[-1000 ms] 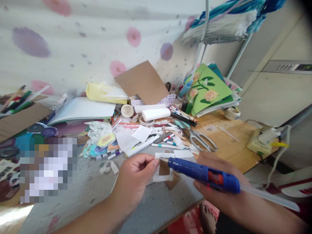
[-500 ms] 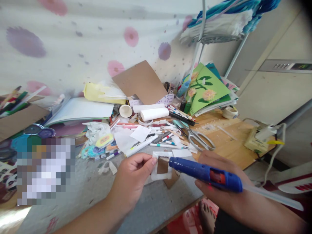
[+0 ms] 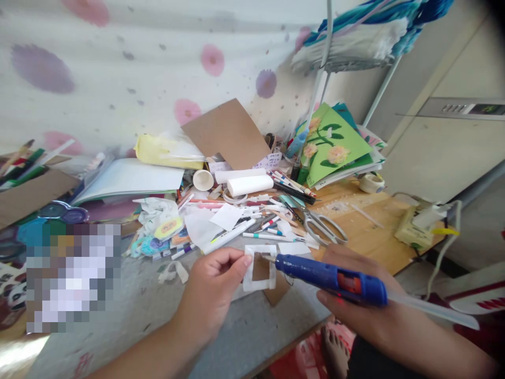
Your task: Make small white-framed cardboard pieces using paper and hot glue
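Observation:
Between thumb and forefinger, my left hand (image 3: 219,287) pinches the left edge of a small white frame (image 3: 249,283) with a rectangular opening. Brown cardboard (image 3: 279,290) shows through the opening and at its lower right. My right hand (image 3: 366,305) is closed around a blue hot glue gun (image 3: 333,278), largely hidden behind its body. From the gun's back end a translucent glue stick (image 3: 434,310) sticks out. Its metal nozzle points left, at the upper right part of the frame; whether it touches the frame I cannot tell.
Scissors (image 3: 325,226) lie right of a pile of markers and paper scraps (image 3: 229,217). A paper cup (image 3: 203,180) and a white roll (image 3: 250,184) sit behind. A power strip (image 3: 416,223) with a cable is at the right edge. Sheets of paper (image 3: 130,179) are at left.
The white frame and my left hand have shifted very slightly left. The glue gun is tilted a little differently, its back end a bit further left, with the nozzle still at the frame.

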`<control>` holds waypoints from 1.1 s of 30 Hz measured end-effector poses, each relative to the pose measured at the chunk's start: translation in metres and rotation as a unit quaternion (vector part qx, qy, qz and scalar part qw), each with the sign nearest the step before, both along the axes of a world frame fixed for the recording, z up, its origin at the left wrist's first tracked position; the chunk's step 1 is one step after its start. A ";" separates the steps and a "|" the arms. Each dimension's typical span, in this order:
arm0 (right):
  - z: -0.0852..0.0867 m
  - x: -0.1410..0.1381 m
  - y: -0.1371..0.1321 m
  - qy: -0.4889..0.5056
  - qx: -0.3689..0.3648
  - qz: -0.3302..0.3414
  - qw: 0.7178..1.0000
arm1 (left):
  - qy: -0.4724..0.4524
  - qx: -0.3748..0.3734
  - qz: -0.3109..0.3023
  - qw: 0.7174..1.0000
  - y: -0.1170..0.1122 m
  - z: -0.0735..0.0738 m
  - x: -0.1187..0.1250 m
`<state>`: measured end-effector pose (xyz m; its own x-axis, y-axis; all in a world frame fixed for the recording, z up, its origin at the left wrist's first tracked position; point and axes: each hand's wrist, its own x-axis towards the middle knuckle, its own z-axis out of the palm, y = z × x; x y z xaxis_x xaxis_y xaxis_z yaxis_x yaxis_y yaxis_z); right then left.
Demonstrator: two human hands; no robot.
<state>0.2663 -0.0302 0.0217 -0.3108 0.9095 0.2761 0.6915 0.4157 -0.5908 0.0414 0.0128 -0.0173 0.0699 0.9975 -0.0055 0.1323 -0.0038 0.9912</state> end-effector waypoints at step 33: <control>-0.038 -0.038 0.024 0.523 -0.178 -0.171 0.816 | -0.206 -0.151 -0.045 0.966 -0.007 0.003 0.011</control>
